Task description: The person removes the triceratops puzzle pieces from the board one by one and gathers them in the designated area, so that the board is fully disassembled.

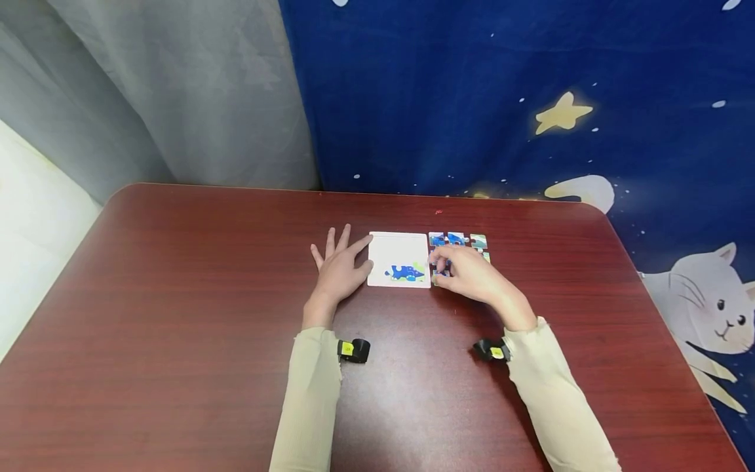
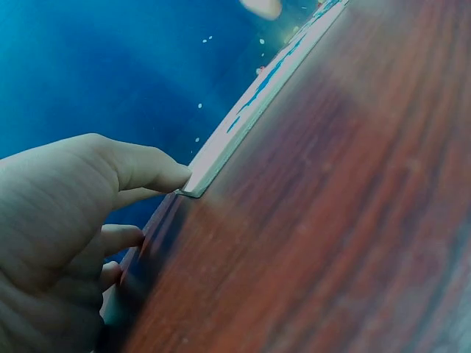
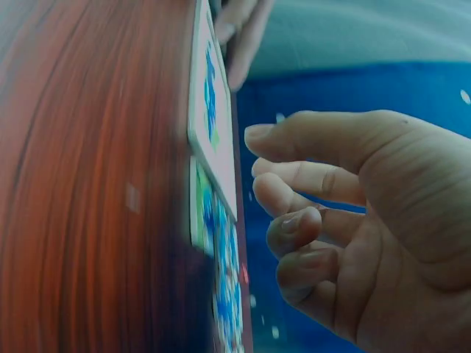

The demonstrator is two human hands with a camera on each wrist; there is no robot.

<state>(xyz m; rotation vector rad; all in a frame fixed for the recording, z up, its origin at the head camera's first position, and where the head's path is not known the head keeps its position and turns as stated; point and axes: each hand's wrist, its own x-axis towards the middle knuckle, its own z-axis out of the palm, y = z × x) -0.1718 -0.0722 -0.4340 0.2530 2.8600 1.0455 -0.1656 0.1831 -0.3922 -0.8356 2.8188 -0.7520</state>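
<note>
A white puzzle board lies flat on the table, with a small joined patch of blue and green puzzle pieces at its lower right. My left hand has its fingers spread, and its thumb touches the board's near left corner. Over the loose puzzle pieces to the right of the board hovers my right hand, covering some of them. Its fingers bend loosely in the right wrist view, thumb apart from them, and no piece shows between them.
The brown wooden table extends widely around the board. A tiny red bit lies near its back edge. Behind hang a grey curtain and a blue curtain with stars and a cat. Each wrist wears a black strap.
</note>
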